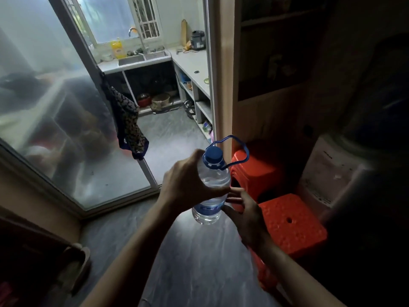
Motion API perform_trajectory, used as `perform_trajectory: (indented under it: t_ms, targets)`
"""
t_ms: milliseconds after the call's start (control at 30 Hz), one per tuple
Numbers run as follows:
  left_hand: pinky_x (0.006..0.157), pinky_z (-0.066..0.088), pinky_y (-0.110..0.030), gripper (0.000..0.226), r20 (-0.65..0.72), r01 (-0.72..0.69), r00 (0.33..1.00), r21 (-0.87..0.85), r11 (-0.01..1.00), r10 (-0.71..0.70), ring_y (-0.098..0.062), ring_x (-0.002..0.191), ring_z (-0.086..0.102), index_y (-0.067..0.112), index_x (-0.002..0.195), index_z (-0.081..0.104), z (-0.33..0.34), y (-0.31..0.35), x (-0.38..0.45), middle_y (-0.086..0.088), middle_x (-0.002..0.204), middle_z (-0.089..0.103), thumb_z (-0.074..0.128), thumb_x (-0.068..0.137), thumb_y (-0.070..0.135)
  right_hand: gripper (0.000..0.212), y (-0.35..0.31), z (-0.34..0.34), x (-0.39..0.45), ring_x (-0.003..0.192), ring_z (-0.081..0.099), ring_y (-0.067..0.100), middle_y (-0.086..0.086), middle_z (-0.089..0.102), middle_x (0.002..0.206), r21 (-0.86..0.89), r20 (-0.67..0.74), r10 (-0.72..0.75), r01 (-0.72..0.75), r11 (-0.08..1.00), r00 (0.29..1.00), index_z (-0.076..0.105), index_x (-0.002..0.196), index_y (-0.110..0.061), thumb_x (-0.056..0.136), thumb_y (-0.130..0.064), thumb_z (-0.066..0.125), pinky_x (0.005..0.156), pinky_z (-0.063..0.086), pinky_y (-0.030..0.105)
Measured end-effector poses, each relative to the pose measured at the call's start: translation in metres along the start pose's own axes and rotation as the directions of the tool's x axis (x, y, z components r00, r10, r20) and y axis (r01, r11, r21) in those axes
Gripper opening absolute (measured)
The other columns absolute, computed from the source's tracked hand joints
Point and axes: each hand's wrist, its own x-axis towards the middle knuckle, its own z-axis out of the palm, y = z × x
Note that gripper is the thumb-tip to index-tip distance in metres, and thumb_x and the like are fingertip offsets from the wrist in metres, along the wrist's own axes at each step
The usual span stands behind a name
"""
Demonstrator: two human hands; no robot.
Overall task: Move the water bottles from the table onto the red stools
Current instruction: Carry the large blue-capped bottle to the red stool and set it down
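A clear water bottle (pixel 210 196) with a blue cap, blue carry loop and blue label hangs in the air at mid-frame. My left hand (pixel 188 182) grips its upper body from the left. My right hand (pixel 243 211) touches its lower right side with fingers curved toward it. Two red plastic stools stand just right of the bottle: a near stool (pixel 292 224) with a hole in its seat and a far stool (pixel 259 167) behind it, both with bare seats. No table is in view.
A white water dispenser (pixel 332 171) stands right of the stools against a wooden cabinet. A frosted glass sliding door (pixel 55 120) with a hanging cloth fills the left. Beyond the doorway is a kitchen with a sink and counters. Grey floor lies below.
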Motion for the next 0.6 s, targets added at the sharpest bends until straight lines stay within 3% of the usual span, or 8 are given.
perform_trajectory:
  t_ms: [100, 233, 400, 467, 533, 600]
  targets:
    - [0.066, 0.047, -0.028, 0.082, 0.013, 0.001, 1.000, -0.006, 1.000, -0.001, -0.011, 0.079, 0.061, 0.031, 0.113, 0.051, 0.012, -0.009, 0.029, 0.010, 0.100, 0.072, 0.077, 0.049, 0.074, 0.040, 0.010, -0.006, 0.027, 0.103, 0.066, 0.001, -0.006, 0.069, 0.115, -0.030, -0.015, 0.004, -0.005, 1.000, 1.000, 0.063, 0.118, -0.020, 0.082, -0.014, 0.078, 0.076, 0.054, 0.015]
    - [0.066, 0.052, -0.033, 0.077, 0.086, -0.010, 0.996, -0.061, 0.998, 0.015, -0.014, 0.081, 0.065, 0.033, 0.108, 0.050, 0.034, -0.029, 0.070, 0.012, 0.098, 0.071, 0.075, 0.049, 0.076, 0.038, 0.026, -0.008, 0.065, 0.104, 0.068, 0.008, -0.002, 0.071, 0.114, -0.095, -0.050, -0.006, 0.002, 0.995, 0.999, 0.063, 0.116, -0.017, 0.081, -0.013, 0.079, 0.082, 0.057, 0.023]
    - [0.060, 0.043, -0.018, 0.084, 0.191, -0.094, 0.975, -0.106, 0.990, 0.113, -0.005, 0.078, 0.060, 0.034, 0.115, 0.052, 0.054, -0.054, 0.128, 0.016, 0.097, 0.069, 0.071, 0.048, 0.080, 0.036, 0.039, 0.001, 0.111, 0.094, 0.070, 0.008, -0.007, 0.073, 0.104, -0.166, -0.136, 0.013, -0.035, 0.985, 0.991, 0.064, 0.110, -0.023, 0.079, -0.011, 0.080, 0.070, 0.055, 0.018]
    - [0.056, 0.037, -0.009, 0.083, 0.218, -0.130, 0.963, -0.138, 0.982, 0.158, -0.003, 0.075, 0.058, 0.032, 0.115, 0.053, 0.059, -0.066, 0.155, 0.019, 0.093, 0.066, 0.070, 0.048, 0.079, 0.036, 0.042, 0.006, 0.135, 0.093, 0.069, 0.004, -0.009, 0.073, 0.102, -0.198, -0.189, 0.004, -0.042, 0.979, 0.982, 0.065, 0.107, -0.022, 0.078, -0.007, 0.080, 0.073, 0.054, 0.015]
    - [0.057, 0.043, -0.013, 0.079, 0.243, -0.168, 0.948, -0.173, 0.970, 0.207, -0.003, 0.073, 0.059, 0.033, 0.112, 0.053, 0.066, -0.079, 0.183, 0.019, 0.089, 0.066, 0.070, 0.050, 0.078, 0.033, 0.044, 0.013, 0.158, 0.093, 0.067, -0.003, -0.009, 0.072, 0.101, -0.216, -0.235, 0.006, -0.058, 0.975, 0.972, 0.064, 0.104, -0.016, 0.077, -0.003, 0.079, 0.076, 0.051, 0.009]
    - [0.063, 0.052, -0.027, 0.080, 0.264, -0.186, 0.935, -0.201, 0.962, 0.236, -0.004, 0.074, 0.062, 0.035, 0.110, 0.052, 0.075, -0.093, 0.209, 0.016, 0.089, 0.068, 0.067, 0.048, 0.082, 0.032, 0.047, 0.019, 0.180, 0.092, 0.066, -0.006, -0.008, 0.071, 0.099, -0.231, -0.267, 0.008, -0.071, 0.970, 0.964, 0.064, 0.103, -0.012, 0.077, -0.001, 0.079, 0.076, 0.049, 0.007]
